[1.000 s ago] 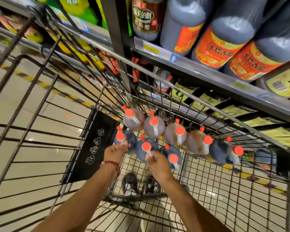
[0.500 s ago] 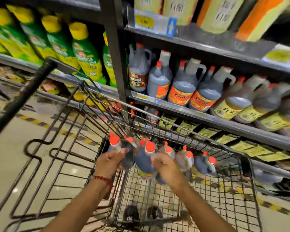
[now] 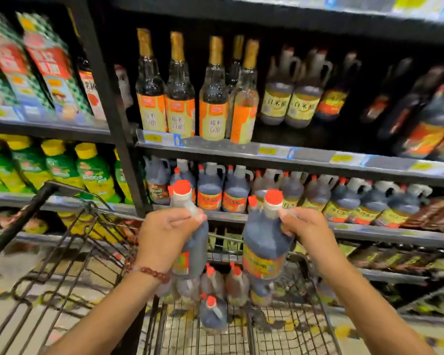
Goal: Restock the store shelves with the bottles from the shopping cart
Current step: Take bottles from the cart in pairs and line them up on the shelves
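The left hand (image 3: 164, 234) holds a dark bottle (image 3: 190, 242) with a red cap; its fingers (image 3: 187, 217) are curled around the handle just below the neck, and a beaded bracelet (image 3: 153, 273) sits on the wrist. The right hand (image 3: 308, 230) holds a second dark bottle (image 3: 264, 242) of the same kind, with the fingers closed on the handle beside the neck. Both bottles are upright, raised above the shopping cart (image 3: 62, 252) and side by side but apart, in front of the store shelves.

Lower, inside the cart, more bottles (image 3: 223, 285) with red caps stand close together at the far end of the basket, and one bottle (image 3: 213, 313) stands nearer to the person.

Behind the hands, a shelf (image 3: 305, 226) carries a row of similar dark bottles (image 3: 318, 196) with orange and yellow labels. The shelf above (image 3: 267, 152) carries tall clear bottles with gold tops (image 3: 180, 98) and, to the right, dark jugs with handles (image 3: 292, 93), which are blurred. On the left, behind the cart handle (image 3: 18, 221), green bottles with yellow caps (image 3: 62, 165) stand in a row, and boxes with red and green print (image 3: 36, 67) stand on the shelf over them.
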A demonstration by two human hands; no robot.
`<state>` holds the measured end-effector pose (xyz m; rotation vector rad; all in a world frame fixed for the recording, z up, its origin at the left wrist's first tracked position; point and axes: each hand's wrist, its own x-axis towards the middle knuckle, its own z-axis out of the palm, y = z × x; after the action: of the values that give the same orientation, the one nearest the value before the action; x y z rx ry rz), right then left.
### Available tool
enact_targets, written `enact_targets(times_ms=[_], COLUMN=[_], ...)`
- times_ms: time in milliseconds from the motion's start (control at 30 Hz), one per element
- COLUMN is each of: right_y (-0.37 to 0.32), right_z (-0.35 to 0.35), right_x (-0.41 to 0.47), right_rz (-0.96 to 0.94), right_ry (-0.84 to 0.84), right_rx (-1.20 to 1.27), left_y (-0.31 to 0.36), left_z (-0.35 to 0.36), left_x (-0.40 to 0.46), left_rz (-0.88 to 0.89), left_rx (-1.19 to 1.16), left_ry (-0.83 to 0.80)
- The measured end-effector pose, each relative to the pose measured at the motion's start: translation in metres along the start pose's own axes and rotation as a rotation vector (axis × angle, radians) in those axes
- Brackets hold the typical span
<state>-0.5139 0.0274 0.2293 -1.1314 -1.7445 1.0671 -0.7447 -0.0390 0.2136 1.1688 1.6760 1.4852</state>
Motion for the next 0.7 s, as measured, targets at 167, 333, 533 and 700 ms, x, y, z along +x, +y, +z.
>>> enact_targets(times_ms=[167,333,533,700], right_y=[-0.020,-0.017,-0.004,0.007], right_z=[-0.085,-0.169,-0.263,-0.310], right_x=[-0.020,-0.044,-0.066,-0.068], right_rz=[-0.085,-0.068,-0.091,-0.101], right_ry=[0.145,0.219,0.241,0.250], right_rx=[0.104,0.152,0.203,0.178], left_y=[0.057,0.104,0.151,0.177], left_z=[0.056,0.133,0.220,0.269], left_x=[-0.015,-0.039,-0.062,-0.072], left_rz=[0.111,0.192,0.239,0.267], left_rx=[-0.056,-0.058,-0.120,-0.113], left_ry=[0.005,0.043,0.060,0.118])
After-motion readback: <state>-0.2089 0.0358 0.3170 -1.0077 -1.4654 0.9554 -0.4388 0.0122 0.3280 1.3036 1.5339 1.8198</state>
